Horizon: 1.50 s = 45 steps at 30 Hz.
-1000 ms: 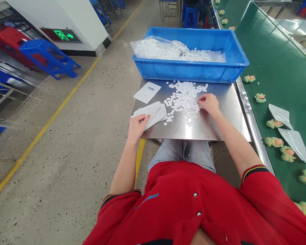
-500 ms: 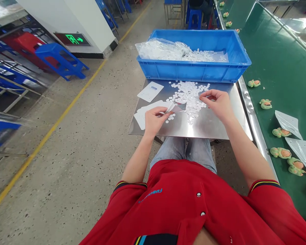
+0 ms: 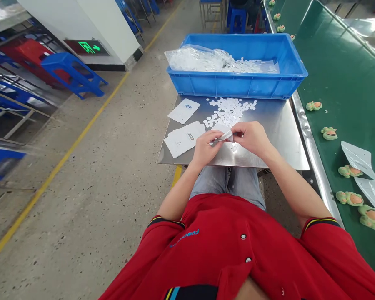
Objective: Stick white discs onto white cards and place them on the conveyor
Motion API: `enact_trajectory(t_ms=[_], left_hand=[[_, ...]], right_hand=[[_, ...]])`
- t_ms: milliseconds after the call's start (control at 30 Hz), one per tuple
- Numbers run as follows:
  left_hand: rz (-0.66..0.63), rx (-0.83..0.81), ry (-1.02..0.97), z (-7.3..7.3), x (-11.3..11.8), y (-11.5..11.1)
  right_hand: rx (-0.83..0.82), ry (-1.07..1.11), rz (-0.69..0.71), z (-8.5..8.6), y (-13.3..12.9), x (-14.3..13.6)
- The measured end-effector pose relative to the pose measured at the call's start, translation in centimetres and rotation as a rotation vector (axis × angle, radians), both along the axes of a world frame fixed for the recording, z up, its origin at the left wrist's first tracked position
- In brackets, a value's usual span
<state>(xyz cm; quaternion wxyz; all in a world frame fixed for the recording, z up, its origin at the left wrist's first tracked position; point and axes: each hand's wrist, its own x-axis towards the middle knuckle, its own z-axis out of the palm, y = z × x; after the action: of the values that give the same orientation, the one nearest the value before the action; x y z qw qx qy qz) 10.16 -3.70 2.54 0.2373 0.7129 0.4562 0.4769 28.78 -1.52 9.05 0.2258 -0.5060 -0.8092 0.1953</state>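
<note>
My left hand [image 3: 206, 146] is closed on a small whitish plastic pouch [image 3: 225, 135], held just above the front of the metal table. The fingertips of my right hand [image 3: 252, 136] are pinched at the pouch's right end; whether a disc is also between them is hidden. Behind both hands, small white round discs [image 3: 229, 109] lie in a loose heap, partly covered by the hands and pouch. To the left is a fanned stack of white printed cards [image 3: 183, 139], with a single white card [image 3: 184, 111] lying farther back.
Across the table's [image 3: 268, 156] back stands a blue bin [image 3: 237, 85] with a clear bag [image 3: 196, 59] of white discs and loose ones. Along the right runs a green conveyor belt [image 3: 340, 100] carrying small green plush figures [image 3: 329, 133] and clear-and-white pouches [image 3: 358, 158].
My right hand has moved left and nearer from the discs, meeting the pouch. My left hand has shifted right with the pouch, uncovering more of the card stack. Belt items have moved slightly nearer.
</note>
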Motion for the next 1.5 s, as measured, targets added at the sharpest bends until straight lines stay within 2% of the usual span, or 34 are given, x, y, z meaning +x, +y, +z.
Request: enact_trajectory(t_ms=[133,233,300,400,433,500,600,700,800,867,900,967,1067,1233,1333,1433,1500], left_hand=[[0.023,0.062,-0.002,0.4,0.5,0.2],[0.072,0.011,-0.035,0.5,0.5,0.4],[0.065,-0.03,-0.073,0.2,0.6,0.6],[0.003,-0.054,-0.119,-0.1,1.4,0.9],[-0.02,-0.054,-0.109,0.0,1.5,1.1],[-0.05,-0.044,-0.044,0.1,1.3,1.5],[-0.003,-0.058,0.128,0.2,-1.1,2.3],[0.148,-0.192,0.371,-0.5,-5.4,2.5],[0.275,-0.358,0.581,-1.7,-9.0,2.0],[0.289,-0.374,0.637,-2.3,-10.2,1.5],[0.286,-0.359,0.644,-2.5,-10.4,1.4],[0.285,-0.323,0.626,-2.7,-10.3,1.1],[0.329,-0.322,0.491,-2.7,-9.9,0.8],[0.471,-0.326,0.059,-2.3,-9.8,-0.2],[0.483,-0.287,-0.075,-1.5,-9.3,-0.6],[0.437,-0.244,-0.098,-0.6,-8.2,-0.9],[0.405,-0.225,-0.1,-0.1,-7.4,-1.0]], right_hand=[[0.033,0.172,-0.104,0.7,-1.2,0.9],[0.125,0.388,-0.224,1.4,-2.4,2.4],[0.115,0.449,-0.196,1.4,-2.9,3.3],[-0.015,0.444,-0.017,0.8,-2.6,4.1],[-0.033,0.445,0.005,0.6,-2.2,4.5],[0.034,0.459,-0.065,0.8,-1.2,6.1],[0.302,0.463,-0.312,2.3,0.5,11.3],[0.479,0.381,-0.538,3.0,1.5,19.1],[0.457,0.151,-0.722,1.1,1.8,26.1],[0.372,0.012,-0.796,-0.9,1.6,28.7],[0.332,-0.032,-0.822,-1.7,1.5,29.1],[0.289,-0.071,-0.861,-2.7,1.4,28.3],[0.25,-0.004,-0.812,-2.6,1.6,23.3],[0.087,0.296,-0.464,-1.9,1.2,10.7],[-0.012,0.448,-0.276,-2.3,0.4,3.8],[-0.022,0.484,-0.167,-2.8,-0.1,-1.2],[-0.001,0.43,-0.127,-3.1,-0.2,-3.2]])
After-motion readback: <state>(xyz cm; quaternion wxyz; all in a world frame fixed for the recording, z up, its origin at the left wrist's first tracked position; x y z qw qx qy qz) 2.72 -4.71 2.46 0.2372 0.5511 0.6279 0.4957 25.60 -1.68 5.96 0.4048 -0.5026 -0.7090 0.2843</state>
